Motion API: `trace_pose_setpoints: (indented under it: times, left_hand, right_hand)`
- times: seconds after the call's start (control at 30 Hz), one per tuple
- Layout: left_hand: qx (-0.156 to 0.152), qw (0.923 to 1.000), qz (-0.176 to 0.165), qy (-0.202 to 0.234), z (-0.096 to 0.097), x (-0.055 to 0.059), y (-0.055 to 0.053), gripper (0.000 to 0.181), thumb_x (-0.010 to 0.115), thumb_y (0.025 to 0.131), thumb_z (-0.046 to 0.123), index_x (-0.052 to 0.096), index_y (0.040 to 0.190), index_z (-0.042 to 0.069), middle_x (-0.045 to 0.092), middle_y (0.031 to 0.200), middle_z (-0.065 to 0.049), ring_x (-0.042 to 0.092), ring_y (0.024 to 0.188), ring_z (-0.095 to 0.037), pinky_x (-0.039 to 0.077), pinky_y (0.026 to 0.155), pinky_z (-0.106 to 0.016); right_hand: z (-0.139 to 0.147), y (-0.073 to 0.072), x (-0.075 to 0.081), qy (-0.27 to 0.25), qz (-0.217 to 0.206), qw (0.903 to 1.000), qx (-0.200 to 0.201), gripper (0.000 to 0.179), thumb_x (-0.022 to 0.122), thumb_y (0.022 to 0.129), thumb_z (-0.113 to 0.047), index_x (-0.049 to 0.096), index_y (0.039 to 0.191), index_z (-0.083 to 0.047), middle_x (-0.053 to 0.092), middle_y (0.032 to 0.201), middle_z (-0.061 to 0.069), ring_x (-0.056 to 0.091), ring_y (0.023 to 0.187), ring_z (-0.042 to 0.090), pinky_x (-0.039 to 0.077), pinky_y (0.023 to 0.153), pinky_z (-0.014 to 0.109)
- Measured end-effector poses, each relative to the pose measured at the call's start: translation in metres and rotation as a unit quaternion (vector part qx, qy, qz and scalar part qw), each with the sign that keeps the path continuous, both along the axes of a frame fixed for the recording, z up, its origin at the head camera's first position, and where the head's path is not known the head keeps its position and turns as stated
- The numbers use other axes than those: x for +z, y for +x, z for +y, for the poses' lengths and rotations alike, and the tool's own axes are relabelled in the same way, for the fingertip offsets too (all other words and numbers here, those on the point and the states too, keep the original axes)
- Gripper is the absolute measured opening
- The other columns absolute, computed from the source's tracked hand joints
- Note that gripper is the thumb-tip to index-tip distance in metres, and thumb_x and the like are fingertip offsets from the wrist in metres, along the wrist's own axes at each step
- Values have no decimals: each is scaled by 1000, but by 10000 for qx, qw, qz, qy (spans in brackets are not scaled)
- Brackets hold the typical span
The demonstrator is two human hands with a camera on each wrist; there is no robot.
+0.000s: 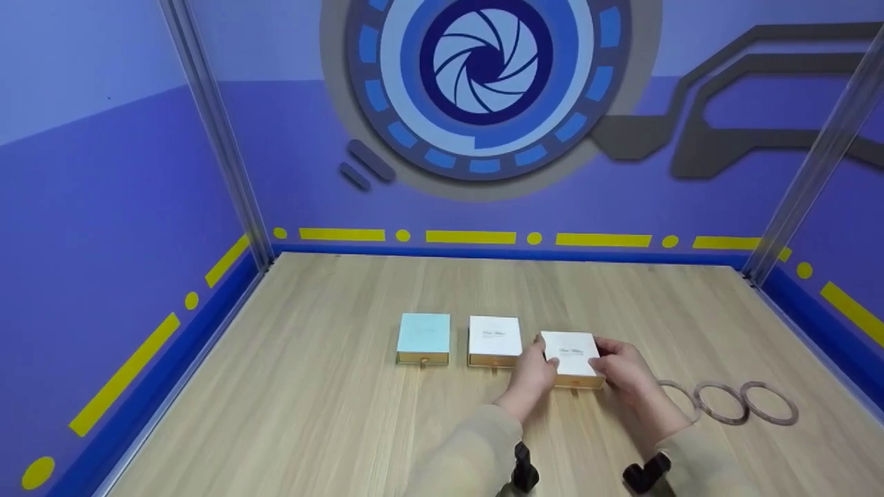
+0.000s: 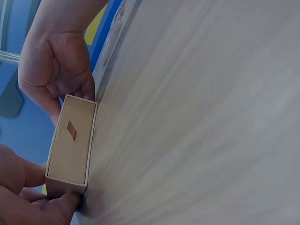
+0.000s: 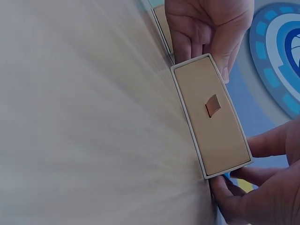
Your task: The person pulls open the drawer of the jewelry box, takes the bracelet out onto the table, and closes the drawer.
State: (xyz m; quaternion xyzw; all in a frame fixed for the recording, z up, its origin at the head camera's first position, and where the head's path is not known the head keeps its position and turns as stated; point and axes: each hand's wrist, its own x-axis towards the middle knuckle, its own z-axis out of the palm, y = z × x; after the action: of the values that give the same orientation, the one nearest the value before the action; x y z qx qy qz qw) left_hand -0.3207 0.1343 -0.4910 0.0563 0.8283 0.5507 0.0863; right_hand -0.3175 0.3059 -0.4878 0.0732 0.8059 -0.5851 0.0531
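Observation:
Both hands hold a white drawer-style gift box (image 1: 570, 351) by its two sides, low over the table. My left hand (image 1: 532, 371) grips its left side with the thumb near the top edge. On the opposite side, my right hand (image 1: 627, 369) grips it the same way. The box's tan drawer front (image 2: 71, 140) is closed and faces me, with a small brown pull tab (image 3: 213, 106) at its middle. Just left of the held box stand a second white box (image 1: 494, 337) and a light-blue box (image 1: 424, 334), both with tan drawer fronts.
Several brownish-grey rings, bangle-like, lie in a row at the right, with the far-right ring (image 1: 770, 403) farthest from my right forearm, which overlaps the nearest one. The wooden table (image 1: 311, 414) is enclosed by blue panels (image 1: 276, 159) at the back and sides.

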Motion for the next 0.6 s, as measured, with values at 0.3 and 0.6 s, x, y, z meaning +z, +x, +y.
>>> trace_pose_setpoints:
  times: [0.3,0.6]
  left_hand:
    - [374,9992,22,-127,8,3,-9,58,53,104,4,33,158,-2,35,166,-15,54,138,-27,52,104,-41]
    - [422,9988,113,-208,13,2,-14,58,53,103,1,33,157,-6,35,165,-19,33,154,-32,28,127,-44]
  right_hand:
    - [-5,-17,-3,-400,26,9990,-189,62,46,97,6,26,155,16,29,161,36,38,143,36,46,82,9]
    - [-5,-23,-6,-455,-46,9985,-288,61,45,100,4,24,156,14,27,163,35,37,145,37,48,83,10]
